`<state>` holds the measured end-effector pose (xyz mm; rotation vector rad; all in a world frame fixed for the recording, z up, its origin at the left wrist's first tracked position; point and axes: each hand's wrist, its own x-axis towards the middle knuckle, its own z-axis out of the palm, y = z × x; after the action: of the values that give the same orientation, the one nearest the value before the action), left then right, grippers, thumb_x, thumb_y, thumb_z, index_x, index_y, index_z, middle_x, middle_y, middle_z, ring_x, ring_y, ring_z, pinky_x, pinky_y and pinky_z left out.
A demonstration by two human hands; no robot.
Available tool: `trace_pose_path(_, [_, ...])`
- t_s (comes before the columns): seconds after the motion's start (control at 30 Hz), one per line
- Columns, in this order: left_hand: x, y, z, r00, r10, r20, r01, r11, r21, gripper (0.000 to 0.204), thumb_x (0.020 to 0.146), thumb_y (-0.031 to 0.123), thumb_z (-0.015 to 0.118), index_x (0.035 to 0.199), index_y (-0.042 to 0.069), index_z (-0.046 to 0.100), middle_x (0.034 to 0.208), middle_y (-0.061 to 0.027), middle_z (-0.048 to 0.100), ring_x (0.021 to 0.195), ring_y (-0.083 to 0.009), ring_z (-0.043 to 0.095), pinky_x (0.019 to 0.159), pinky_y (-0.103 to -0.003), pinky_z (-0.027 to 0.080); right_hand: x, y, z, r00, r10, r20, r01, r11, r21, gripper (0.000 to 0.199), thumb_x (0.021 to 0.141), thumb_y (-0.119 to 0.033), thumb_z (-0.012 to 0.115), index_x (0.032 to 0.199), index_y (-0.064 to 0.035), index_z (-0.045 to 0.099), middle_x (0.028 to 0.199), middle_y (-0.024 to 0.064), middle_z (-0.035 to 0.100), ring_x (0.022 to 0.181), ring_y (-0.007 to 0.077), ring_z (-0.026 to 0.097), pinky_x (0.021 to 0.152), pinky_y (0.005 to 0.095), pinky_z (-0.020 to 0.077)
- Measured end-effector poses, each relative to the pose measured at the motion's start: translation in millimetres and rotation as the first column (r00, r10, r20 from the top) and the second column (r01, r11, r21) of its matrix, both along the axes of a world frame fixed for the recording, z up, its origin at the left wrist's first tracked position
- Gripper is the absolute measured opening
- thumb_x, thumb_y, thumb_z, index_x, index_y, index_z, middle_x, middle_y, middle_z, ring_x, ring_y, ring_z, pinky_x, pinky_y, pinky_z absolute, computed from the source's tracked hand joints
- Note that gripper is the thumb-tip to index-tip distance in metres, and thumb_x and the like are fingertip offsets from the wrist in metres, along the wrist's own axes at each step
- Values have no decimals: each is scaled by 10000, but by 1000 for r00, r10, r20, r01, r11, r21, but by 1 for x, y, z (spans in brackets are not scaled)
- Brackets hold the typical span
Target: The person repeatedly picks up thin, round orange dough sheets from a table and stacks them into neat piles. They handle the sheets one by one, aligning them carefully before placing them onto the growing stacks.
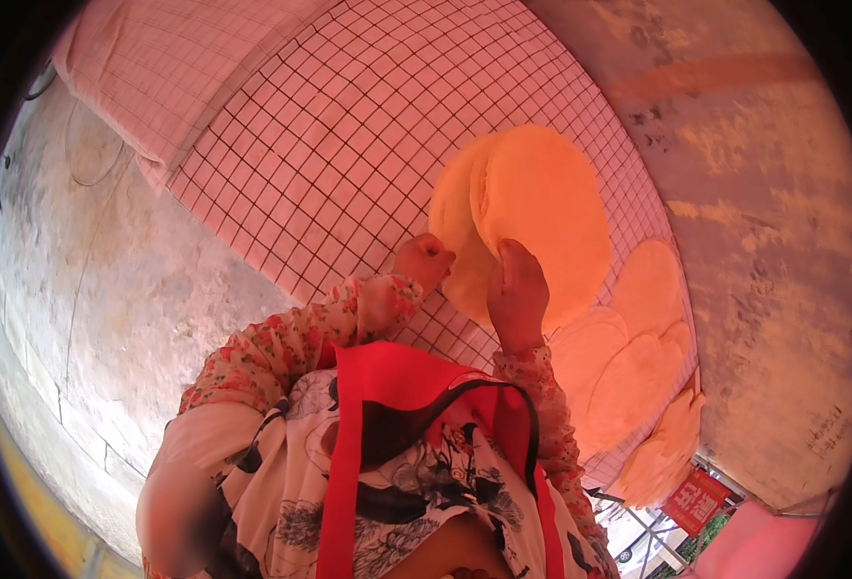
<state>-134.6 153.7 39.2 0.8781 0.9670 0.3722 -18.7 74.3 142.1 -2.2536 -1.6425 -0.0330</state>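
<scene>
Large, thin, round yellow-orange flatbreads lie on a dark wire grid over a pale cloth. My right hand (520, 294) pinches the near left edge of the upper flatbread (547, 212), with the thumb on top; the fingers beneath are partly hidden. That edge bends up a little along its left side, apart from the flatbread (455, 207) under it. Close by on the left, my left hand (424, 261) is closed, thumb and fingertips together at the lower flatbread's left rim. Whether any of the rim is between those fingertips cannot be made out.
Several more flatbreads (629, 376) overlap on the grid's right part, some at its edge. The wire grid (320, 145) stretches away to the far left, where a pale cloth (165, 77) covers it. Concrete floor (108, 261) lies left; a stained wall-like surface (754, 241) rises right. A red sign (696, 500) shows lower right.
</scene>
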Motion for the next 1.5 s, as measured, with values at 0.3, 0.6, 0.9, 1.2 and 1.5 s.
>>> trace_pose_path(0.3, [16,0,4,997,-23,76,17,996,86,171,798,149,619,748,-11,585,641,-64,606,606,-141,608,563,-275,498,-7,-4,-35,998,-5,-59,5,1000,-1,234,814,-45,551,1041,-20,599,1062,135,629,964,317,594,819,394,493])
trace_pose_path(0.6, [19,11,50,970,41,240,52,929,-367,213,839,168,654,847,-3,526,828,-92,597,735,-167,613,676,-287,539,-4,-7,-29,990,22,-140,-16,999,44,238,811,-25,578,1049,-25,586,1086,143,622,993,329,580,833,405,482])
trace_pose_path(0.9, [43,11,56,986,10,165,27,975,-220,181,818,138,640,834,-17,548,806,-108,618,727,-197,640,654,-298,558,-25,-45,12,967,-7,-254,65,974,219,333,830,-37,586,1158,5,546,1148,168,590,1046,343,561,895,403,455])
trace_pose_path(1.2, [81,29,128,970,-27,243,99,951,-292,230,830,90,582,961,-92,531,911,-135,621,799,-227,647,734,-321,580,-15,-153,-59,-580,664,-472,771,635,-53,680,919,-466,510,1378,-8,305,1421,206,347,1334,320,323,1114,498,254])
trace_pose_path(1.5, [87,53,130,963,-100,252,183,925,-333,198,878,99,547,1006,-51,526,981,-119,585,882,-205,619,794,-325,566,93,-153,-44,-322,324,-890,703,711,4,482,967,-309,483,1312,17,400,1353,146,450,1232,263,450,1023,414,395])
